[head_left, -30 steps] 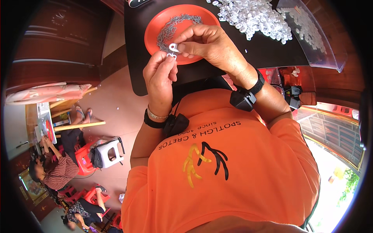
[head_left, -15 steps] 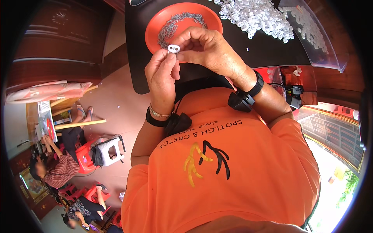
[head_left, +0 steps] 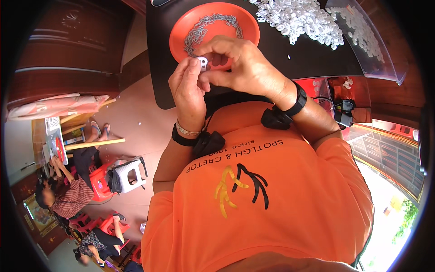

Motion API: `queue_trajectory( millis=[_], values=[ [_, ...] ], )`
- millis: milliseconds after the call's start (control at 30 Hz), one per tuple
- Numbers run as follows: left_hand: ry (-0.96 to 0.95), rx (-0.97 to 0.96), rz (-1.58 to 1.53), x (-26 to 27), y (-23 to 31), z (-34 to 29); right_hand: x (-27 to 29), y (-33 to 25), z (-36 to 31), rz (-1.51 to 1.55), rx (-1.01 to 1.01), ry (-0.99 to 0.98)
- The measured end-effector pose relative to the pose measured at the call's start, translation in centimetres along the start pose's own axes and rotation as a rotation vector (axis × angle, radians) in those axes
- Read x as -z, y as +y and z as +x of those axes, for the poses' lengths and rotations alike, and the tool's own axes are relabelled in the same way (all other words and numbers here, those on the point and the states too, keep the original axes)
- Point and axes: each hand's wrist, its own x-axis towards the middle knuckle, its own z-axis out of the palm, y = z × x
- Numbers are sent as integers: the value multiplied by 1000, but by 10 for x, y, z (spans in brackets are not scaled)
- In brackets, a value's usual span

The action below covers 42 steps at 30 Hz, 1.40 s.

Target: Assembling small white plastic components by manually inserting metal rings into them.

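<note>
Near the frame's top, both hands have drifted lower over the orange dish; left hand and right hand still pinch one small white piece together.

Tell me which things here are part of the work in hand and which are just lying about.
Part of the work:
- small white piece, pinched between left hand and right hand
- orange dish holding small grey metal parts
- heap of white plastic pieces on the black table

Lying about:
- clear plastic bag
- grey stool
- red stool
</note>
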Motion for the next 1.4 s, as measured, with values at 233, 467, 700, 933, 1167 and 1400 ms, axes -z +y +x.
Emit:
queue_trajectory(
  millis=[233,467,700,933,1167,1400],
  values=[
    [-25,-3,19,3,1,-3,-10,1,-1,-260,210,86],
    [-27,-29,-38,7,-2,-4,-10,0,-6,-198,205,85],
    [-8,-30,-49,0,-1,-5,-5,2,-7,-208,192,43],
    [-23,-45,-15,-6,3,-6,6,0,-8,-164,169,39],
    [-73,-32,50,11,3,-1,144,-10,7,-801,-21,414],
    [-151,47,253,22,0,4,258,-12,17,-1422,16,842]
  ],
)
